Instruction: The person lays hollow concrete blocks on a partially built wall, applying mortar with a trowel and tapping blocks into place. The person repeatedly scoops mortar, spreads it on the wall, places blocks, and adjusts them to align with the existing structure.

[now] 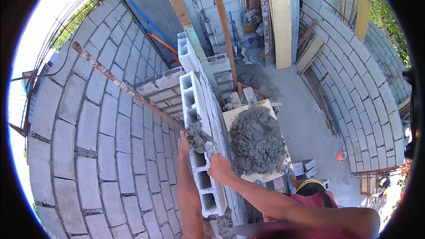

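A hollow concrete block (193, 81) and another nearer one (218, 189) stand in line on top of a narrow block wall, with their open cells facing up. Wet grey mortar (197, 138) lies across the blocks between my hands, around a trowel blade (208, 139) partly covered by it. My right hand (220, 167) is closed at the right edge of the blocks, on the trowel, whose handle is mostly hidden. Along the left face of the blocks is my left hand (183, 145), beside the mortar; its fingers are largely hidden.
A mortar heap (258, 138) sits on a pale board (266, 105) to the right. A long rusty bar (128, 88) slants from upper left to the mortar. Wooden posts (225, 26) rise by the wall. Block walls (90, 124) flank both sides; a small orange bucket (341, 156) stands on the floor.
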Available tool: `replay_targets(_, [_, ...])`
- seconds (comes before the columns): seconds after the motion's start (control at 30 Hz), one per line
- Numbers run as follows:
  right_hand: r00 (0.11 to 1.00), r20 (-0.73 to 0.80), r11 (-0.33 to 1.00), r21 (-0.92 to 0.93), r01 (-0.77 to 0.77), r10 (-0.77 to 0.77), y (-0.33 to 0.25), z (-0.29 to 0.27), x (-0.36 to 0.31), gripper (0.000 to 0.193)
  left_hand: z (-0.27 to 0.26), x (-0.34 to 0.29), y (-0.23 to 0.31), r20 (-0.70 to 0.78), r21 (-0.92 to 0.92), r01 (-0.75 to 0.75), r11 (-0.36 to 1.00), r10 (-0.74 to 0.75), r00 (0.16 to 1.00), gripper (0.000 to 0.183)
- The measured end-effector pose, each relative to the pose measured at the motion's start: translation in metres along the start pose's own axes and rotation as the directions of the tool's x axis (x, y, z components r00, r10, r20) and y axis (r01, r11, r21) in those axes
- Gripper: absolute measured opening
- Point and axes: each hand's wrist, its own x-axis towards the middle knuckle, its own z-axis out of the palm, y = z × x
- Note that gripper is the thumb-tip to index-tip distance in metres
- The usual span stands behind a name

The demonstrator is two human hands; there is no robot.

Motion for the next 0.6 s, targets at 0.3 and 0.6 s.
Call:
replay_targets(0.3, [0.995, -0.027, 0.992, -0.080, 0.093, -0.095, 0.015, -0.079, 0.046, 0.041, 0.011, -0.013, 0.009, -0.168, 0.071, -0.056, 0.996, 0.067, 0.983, 0.073])
replay_targets(0.6, [0.963, -0.001, 0.945, -0.190, 0.266, -0.271, 0.030, -0.071, 0.068, 0.044, 0.013, -0.017, 0.023, -0.141, 0.036, -0.056, 0.998, 0.060, 0.988, 0.063])
